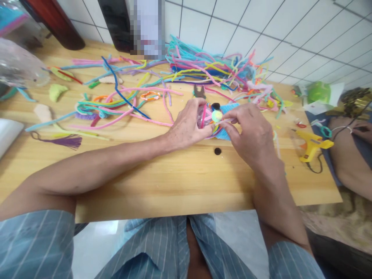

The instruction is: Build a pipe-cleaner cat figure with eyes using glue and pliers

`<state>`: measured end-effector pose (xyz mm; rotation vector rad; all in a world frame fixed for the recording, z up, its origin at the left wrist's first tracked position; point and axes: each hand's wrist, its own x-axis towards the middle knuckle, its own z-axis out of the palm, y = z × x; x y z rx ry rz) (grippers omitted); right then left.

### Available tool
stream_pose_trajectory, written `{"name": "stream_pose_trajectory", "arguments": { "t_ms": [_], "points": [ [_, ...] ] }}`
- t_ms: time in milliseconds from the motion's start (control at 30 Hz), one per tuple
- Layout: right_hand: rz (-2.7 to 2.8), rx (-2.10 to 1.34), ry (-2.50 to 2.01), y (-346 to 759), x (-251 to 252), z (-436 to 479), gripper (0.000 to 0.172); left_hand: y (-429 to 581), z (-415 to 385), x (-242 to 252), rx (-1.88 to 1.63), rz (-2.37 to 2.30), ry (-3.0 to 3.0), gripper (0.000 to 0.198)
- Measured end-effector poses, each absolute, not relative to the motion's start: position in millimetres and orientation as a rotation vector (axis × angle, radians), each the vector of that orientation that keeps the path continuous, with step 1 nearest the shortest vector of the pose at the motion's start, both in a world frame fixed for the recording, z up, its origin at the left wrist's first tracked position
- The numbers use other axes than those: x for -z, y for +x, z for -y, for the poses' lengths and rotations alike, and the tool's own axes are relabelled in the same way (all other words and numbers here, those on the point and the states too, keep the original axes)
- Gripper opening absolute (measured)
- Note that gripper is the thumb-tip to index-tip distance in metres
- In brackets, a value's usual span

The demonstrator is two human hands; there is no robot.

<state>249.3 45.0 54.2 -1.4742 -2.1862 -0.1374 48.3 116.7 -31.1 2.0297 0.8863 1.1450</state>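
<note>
My left hand (pixel 188 126) is wrapped round a small colourful craft piece (pixel 204 116) with pink strips, above the middle of the wooden table. A pale yellow-green ball (pixel 216 116) and a black round pad (pixel 215 105) show on top of the piece. My right hand (pixel 250 130) pinches a thin pale strip (pixel 226 120) beside the ball, from the right. Light blue ribbed material (pixel 223 133) lies under and behind the fingers. Another black round pad (pixel 217 151) rests on the table just below the hands.
Many coloured pipe cleaners (pixel 203 69) lie along the wall and to the left. A purple tassel (pixel 65 142) is at the left. A yellow glue gun (pixel 312 145) lies right, near another person's arm (pixel 348 155). The wooden table's (pixel 174 205) front edge is near my body.
</note>
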Motion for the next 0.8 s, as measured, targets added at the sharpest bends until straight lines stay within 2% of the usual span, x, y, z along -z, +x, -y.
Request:
{"name": "stream_pose_trajectory", "arguments": {
  "t_ms": [367,800],
  "points": [
    [2.189,0.223,-1.496,250.5,-50.7,-43.1,0.019,45.2,-117.3,25.5,-1.098,-0.911,2.137,0.062],
    [2.210,0.196,-1.503,243.7,-49.2,-42.1,0.016,46.8,-116.4,24.0,-1.155,-0.921,2.103,0.060]
  ]
}}
